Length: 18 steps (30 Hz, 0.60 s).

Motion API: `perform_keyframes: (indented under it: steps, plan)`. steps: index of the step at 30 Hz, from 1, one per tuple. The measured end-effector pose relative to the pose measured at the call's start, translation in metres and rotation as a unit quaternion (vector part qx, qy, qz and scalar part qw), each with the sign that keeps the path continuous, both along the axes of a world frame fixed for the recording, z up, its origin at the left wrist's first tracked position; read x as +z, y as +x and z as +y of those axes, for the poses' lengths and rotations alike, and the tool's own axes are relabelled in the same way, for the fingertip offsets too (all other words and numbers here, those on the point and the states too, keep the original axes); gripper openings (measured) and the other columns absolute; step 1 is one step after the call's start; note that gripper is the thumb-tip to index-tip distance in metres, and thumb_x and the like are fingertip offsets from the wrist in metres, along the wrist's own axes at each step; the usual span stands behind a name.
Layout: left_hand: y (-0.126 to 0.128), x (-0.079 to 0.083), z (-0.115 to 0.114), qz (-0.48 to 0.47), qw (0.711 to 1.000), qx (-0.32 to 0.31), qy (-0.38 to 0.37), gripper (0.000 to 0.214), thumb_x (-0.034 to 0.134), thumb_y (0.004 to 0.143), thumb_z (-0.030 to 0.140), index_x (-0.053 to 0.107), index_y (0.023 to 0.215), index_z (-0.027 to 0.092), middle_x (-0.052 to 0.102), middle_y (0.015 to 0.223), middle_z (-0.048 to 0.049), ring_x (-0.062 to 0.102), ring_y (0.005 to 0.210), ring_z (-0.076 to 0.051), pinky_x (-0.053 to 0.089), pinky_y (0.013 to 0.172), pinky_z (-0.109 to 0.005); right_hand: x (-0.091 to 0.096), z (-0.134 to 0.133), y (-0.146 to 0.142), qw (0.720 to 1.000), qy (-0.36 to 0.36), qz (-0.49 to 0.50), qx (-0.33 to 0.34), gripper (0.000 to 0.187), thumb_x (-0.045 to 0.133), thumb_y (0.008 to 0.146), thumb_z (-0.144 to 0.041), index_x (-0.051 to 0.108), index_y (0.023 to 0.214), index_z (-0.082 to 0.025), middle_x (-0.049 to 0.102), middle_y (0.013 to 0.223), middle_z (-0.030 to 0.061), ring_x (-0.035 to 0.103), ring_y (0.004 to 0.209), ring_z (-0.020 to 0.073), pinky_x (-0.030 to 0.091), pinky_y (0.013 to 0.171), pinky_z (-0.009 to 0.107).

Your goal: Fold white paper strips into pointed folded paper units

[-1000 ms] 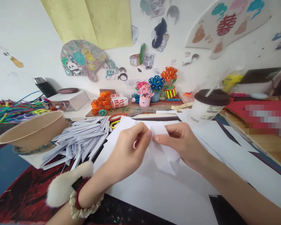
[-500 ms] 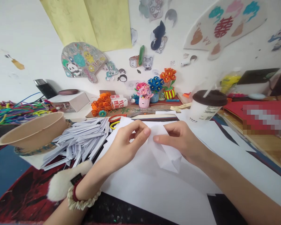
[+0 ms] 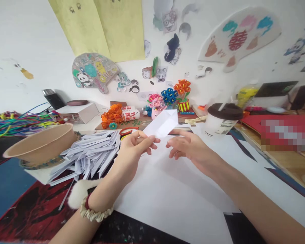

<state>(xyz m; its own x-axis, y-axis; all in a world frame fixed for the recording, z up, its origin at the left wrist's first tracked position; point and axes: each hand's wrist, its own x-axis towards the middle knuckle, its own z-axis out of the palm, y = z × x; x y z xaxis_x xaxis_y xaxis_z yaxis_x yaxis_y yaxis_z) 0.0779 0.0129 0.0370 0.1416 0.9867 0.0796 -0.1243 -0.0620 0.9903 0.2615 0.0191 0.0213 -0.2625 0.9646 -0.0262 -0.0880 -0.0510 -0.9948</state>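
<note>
My left hand (image 3: 132, 150) pinches the lower end of a folded white paper piece (image 3: 162, 123) and holds it up above the table, its pointed end tilted up and to the right. My right hand (image 3: 190, 149) hovers just right of it, fingers loosely spread, holding nothing. Below both hands lies a large white paper sheet (image 3: 173, 200). A heap of folded white paper pieces (image 3: 91, 156) lies to the left of my left hand.
A tan paper bowl (image 3: 40, 142) stands at the left, with coloured pipe cleaners (image 3: 15, 122) behind it. A lidded white cup (image 3: 222, 120) stands at the right. Pipe-cleaner flowers in pots (image 3: 167, 98), a bottle (image 3: 130, 113) and red scissors (image 3: 128, 130) sit at the back.
Both hands were pressing the paper on the table. My left hand has lifted the folded piece up, and my right hand has let go of it.
</note>
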Motion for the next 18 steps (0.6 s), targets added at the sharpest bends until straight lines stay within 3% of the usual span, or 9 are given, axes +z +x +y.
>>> perform_keyframes:
  steps: [3, 6, 10, 15, 18]
  plan:
    - [0.006, -0.005, -0.003, -0.019, 0.999, -0.026, -0.016, 0.025, 0.069, 0.078, 0.025, 0.050, 0.066, 0.014, 0.065, 0.069, -0.0019, 0.056, 0.063, -0.008, 0.041, 0.058, -0.019, -0.003, -0.002, -0.004, 0.999, 0.045, 0.007, 0.018, 0.025, 0.070, 0.078, -0.041, 0.069, 0.087, -0.017, 0.066, 0.076, 0.0021, 0.061, 0.059, 0.0109, 0.048, 0.057, 0.025]
    - [0.011, -0.008, -0.004, 0.008, 0.999, -0.039, -0.009, 0.022, 0.069, 0.078, 0.025, 0.052, 0.069, 0.015, 0.062, 0.065, 0.0007, 0.054, 0.060, -0.008, 0.041, 0.057, -0.019, -0.003, -0.002, -0.004, 0.996, 0.090, -0.005, -0.029, 0.025, 0.072, 0.077, -0.039, 0.068, 0.067, -0.016, 0.065, 0.064, 0.0021, 0.060, 0.055, 0.0115, 0.048, 0.055, 0.025]
    - [0.012, -0.008, -0.006, 0.068, 0.997, -0.043, 0.022, 0.018, 0.067, 0.079, 0.027, 0.056, 0.073, 0.014, 0.063, 0.069, -0.0006, 0.053, 0.061, -0.009, 0.041, 0.054, -0.021, -0.002, -0.001, 0.000, 0.991, 0.118, -0.021, -0.053, 0.024, 0.076, 0.072, -0.037, 0.069, 0.064, -0.016, 0.065, 0.059, 0.0019, 0.058, 0.052, 0.0115, 0.048, 0.052, 0.025]
    - [0.015, -0.007, -0.011, 0.104, 0.990, -0.090, 0.016, 0.016, 0.061, 0.083, 0.029, 0.060, 0.079, 0.013, 0.062, 0.069, -0.0018, 0.053, 0.060, -0.010, 0.042, 0.053, -0.021, -0.001, -0.002, -0.002, 0.990, 0.135, -0.006, -0.051, 0.025, 0.067, 0.081, -0.036, 0.069, 0.065, -0.017, 0.064, 0.060, 0.0014, 0.057, 0.056, 0.0107, 0.047, 0.054, 0.023]
    - [0.016, -0.008, -0.012, 0.161, 0.980, -0.100, 0.060, 0.015, 0.059, 0.085, 0.029, 0.061, 0.082, 0.014, 0.063, 0.073, -0.0028, 0.056, 0.064, -0.012, 0.043, 0.054, -0.022, 0.000, -0.002, -0.004, 0.990, 0.137, -0.010, -0.042, 0.028, 0.066, 0.082, -0.038, 0.068, 0.064, -0.017, 0.063, 0.058, 0.0013, 0.056, 0.055, 0.0108, 0.047, 0.055, 0.024]
